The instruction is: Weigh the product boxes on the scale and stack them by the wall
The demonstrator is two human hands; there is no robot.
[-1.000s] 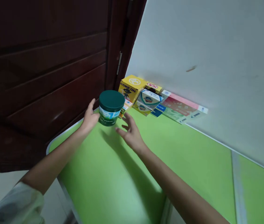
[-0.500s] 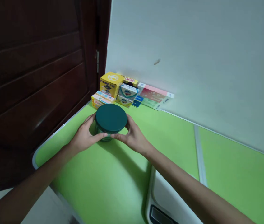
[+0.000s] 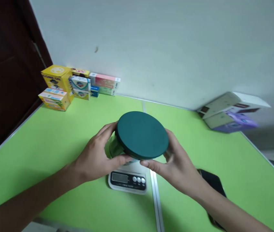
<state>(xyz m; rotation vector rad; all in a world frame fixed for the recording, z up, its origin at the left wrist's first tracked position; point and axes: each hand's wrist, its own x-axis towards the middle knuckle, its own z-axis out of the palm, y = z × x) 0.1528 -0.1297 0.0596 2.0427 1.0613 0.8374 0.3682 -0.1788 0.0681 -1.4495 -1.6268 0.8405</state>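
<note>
A round jar with a dark green lid (image 3: 142, 134) is gripped from both sides at the middle of the view. My left hand (image 3: 100, 154) closes on its left side, thumb across the front below the lid. On the right side my right hand (image 3: 175, 161) holds it the same way, the two thumbs almost meeting. The jar is over a white kitchen scale (image 3: 127, 186) with a small display and several round buttons. The jar hides most of the scale's top, and I cannot tell whether its base touches it.
Several small boxes, among them a yellow box (image 3: 58, 79), stand against the wall at the back left. A white box (image 3: 233, 104) and a purple pack (image 3: 236, 122) are at the back right. Beside my right forearm lies a dark phone (image 3: 213, 182) on the green table (image 3: 78, 125).
Both hands have carried the jar from near the boxes at the table's left to above the scale. The view has turned to the right, bringing the phone and right-hand boxes into sight.
</note>
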